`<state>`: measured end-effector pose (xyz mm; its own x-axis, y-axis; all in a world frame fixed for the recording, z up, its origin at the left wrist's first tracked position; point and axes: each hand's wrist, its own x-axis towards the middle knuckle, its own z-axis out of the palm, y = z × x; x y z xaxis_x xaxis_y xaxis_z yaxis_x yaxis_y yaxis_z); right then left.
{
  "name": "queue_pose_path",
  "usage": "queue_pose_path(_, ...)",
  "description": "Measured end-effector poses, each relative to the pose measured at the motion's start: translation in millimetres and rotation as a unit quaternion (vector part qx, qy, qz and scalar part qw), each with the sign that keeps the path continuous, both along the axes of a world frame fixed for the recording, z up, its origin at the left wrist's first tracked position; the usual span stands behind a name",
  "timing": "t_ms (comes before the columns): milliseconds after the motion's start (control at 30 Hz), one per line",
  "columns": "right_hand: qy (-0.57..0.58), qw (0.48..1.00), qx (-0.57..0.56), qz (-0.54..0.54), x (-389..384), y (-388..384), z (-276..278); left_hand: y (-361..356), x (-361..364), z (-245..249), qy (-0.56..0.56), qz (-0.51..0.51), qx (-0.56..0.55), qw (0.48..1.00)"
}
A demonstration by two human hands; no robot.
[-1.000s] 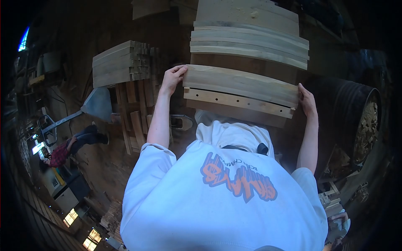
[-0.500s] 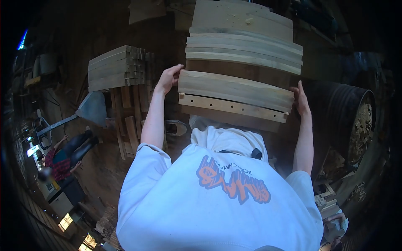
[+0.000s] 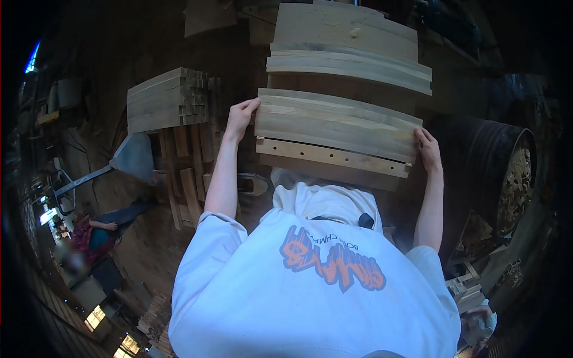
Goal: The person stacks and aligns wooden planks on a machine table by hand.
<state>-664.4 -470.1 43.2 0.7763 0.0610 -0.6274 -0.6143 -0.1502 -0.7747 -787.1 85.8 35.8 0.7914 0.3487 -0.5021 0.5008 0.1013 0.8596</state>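
In front of my body, several pale wooden boards [image 3: 337,122] lie edge to edge, spanning between my hands. My left hand [image 3: 241,119] pinches the left end of the farthest board in this near group. At the right end, my right hand [image 3: 428,148] has its fingers on the same board's corner. Along the near side runs a wooden strip [image 3: 316,154] with a row of dark holes. Beyond a brown gap lies a second group of boards [image 3: 352,62], apart from both hands.
A stack of short boards [image 3: 156,102] stands at the left. On the right is a large dark barrel [image 3: 486,167] holding wood scraps [image 3: 514,185]. Another person [image 3: 92,238] is at the far left, and a further person [image 3: 479,322] is at lower right.
Both hands have brought a board from the far group toward me, against the near boards. The gap now lies beyond it. The person at left has shifted posture.
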Motion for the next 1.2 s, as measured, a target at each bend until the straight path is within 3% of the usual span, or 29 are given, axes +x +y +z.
queue_pose_path(100,0.017,0.999,0.042,0.003,-5.8,-4.7,-4.3,-3.8,-10.2,2.4,0.001,0.043,-0.081,0.996)
queue_pose_path(333,0.041,0.997,0.053,0.035,12.8,-7.5,-6.9,11.7,-2.1,-4.6,0.007,0.006,-0.118,0.993)
queue_pose_path(400,0.064,0.989,0.127,-0.038,24.1,-2.3,-9.0,13.9,-0.3,-4.7,0.004,-0.003,-0.132,0.991)
queue_pose_path(433,0.063,0.989,0.125,-0.041,25.3,-1.1,-8.0,13.9,0.7,-5.0,0.003,-0.005,-0.135,0.991)
queue_pose_path(500,0.033,0.999,0.011,-0.004,28.3,1.8,-8.8,15.7,1.0,-4.6,0.008,-0.006,-0.147,0.989)
queue_pose_path(867,0.081,0.995,0.054,0.038,37.9,-2.8,-3.4,25.7,8.6,-6.7,0.012,-0.006,-0.208,0.978)
queue_pose_path(967,0.12,0.992,0.007,0.04,66.2,12.6,8.8,36.0,32.6,-8.7,0.034,-0.034,-0.304,0.951)
queue_pose_path(1033,-0.07,0.995,-0.063,-0.011,91.9,24.6,-1.5,26.0,65.9,-1.4,0.008,0.027,-0.124,0.992)
queue_pose_path(1100,-0.112,0.985,-0.127,-0.017,110.2,46.6,0.3,16.0,91.9,1.4,-0.017,0.003,-0.107,0.994)
queue_pose_path(1167,-0.154,0.97,-0.188,-0.023,113.0,52.5,5.9,10.9,106.1,1.0,0.017,-0.058,0.135,0.989)
queue_pose_path(1200,-0.146,0.967,-0.209,0.009,111.1,49.7,6.8,8.5,105.2,3.3,0.009,-0.037,0.129,0.991)
